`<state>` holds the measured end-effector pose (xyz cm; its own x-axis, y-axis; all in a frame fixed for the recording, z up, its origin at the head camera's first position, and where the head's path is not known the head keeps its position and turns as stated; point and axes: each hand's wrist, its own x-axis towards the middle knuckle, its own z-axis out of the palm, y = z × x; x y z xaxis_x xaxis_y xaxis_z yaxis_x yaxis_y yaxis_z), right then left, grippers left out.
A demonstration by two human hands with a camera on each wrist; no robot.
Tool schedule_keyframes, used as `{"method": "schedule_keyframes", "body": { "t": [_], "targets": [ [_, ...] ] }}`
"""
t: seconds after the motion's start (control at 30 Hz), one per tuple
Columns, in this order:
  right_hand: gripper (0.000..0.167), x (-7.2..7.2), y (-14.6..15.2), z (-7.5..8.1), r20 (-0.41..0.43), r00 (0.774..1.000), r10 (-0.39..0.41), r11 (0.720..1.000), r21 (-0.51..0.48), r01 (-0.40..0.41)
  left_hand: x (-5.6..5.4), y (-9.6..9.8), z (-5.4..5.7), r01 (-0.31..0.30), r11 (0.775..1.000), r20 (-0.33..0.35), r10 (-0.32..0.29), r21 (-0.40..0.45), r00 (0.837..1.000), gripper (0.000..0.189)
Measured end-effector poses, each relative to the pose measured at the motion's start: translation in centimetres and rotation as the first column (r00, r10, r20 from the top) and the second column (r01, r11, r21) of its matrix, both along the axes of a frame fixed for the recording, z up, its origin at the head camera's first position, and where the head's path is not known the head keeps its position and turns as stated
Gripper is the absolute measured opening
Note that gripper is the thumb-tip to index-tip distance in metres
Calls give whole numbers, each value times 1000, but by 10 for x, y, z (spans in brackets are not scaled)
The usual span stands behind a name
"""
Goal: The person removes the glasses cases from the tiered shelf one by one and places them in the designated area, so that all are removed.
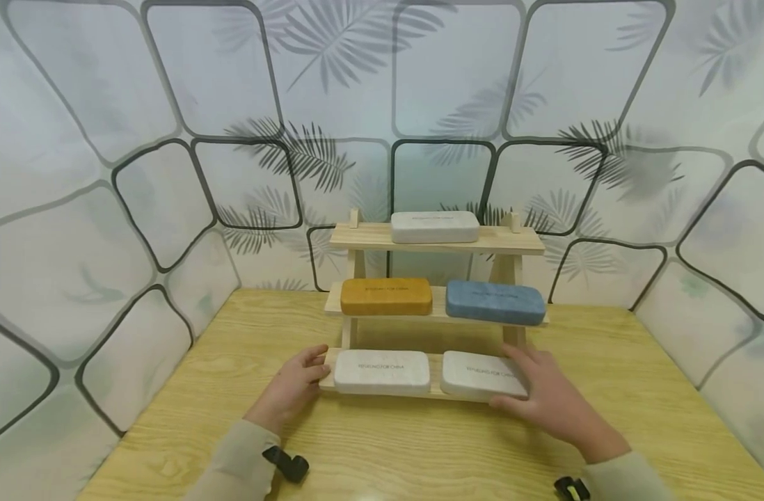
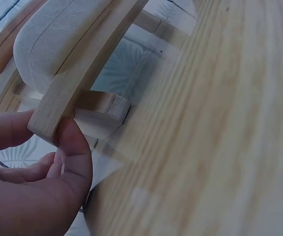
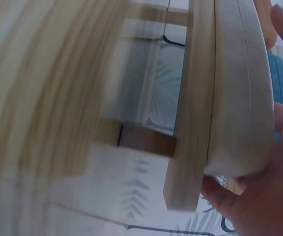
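Note:
My left hand (image 1: 293,386) pinches the left end of the bottom shelf of a three-tier wooden display rack (image 1: 504,243); in the left wrist view thumb and finger (image 2: 75,152) close round the board's end. At the bottom right, a white glasses case (image 1: 482,376) with printed lettering sits slightly angled. My right hand (image 1: 547,393) holds its right end, thumb along the front and fingers behind. Another white glasses case (image 1: 382,372) lies beside it on the left. The middle tier carries an orange case (image 1: 386,297) and a blue case (image 1: 495,303). One more white case (image 1: 435,227) lies on the top tier.
The rack stands on a wood-grain table (image 1: 369,445). Patterned cloth walls (image 1: 338,69) with leaf prints and dark outlines enclose the back and both sides. Two small wooden pegs (image 1: 355,218) rise at the back of the top tier. Each wrist wears a black strap (image 1: 286,464).

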<state>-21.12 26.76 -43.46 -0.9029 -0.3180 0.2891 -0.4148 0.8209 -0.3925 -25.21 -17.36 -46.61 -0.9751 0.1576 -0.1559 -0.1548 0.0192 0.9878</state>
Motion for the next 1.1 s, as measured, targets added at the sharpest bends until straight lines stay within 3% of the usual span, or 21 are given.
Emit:
{"method": "schedule_keyframes", "body": {
  "t": [0.1,0.4,0.73,0.97,1.1],
  "targets": [
    [97,-1,-4,-4,16,1000,1,1000,20,-1,0,1,-3,-2,998,26,1,56,1000,57],
    [103,-2,-9,-5,4,1000,-28,996,87,28,-4,-1,-8,11,996,26,-14,87,1000,57],
    [83,-2,-11,-2,-66,998,-3,990,141,12,-8,-5,-12,25,997,23,-27,76,999,55],
    [81,-2,-10,-8,-74,997,0,989,146,11,-7,-9,-15,82,993,13,-84,80,996,58],
    [81,-5,-8,-11,-80,997,-1,990,142,13,-9,-9,-17,65,996,19,-66,59,998,58]
  ]
}}
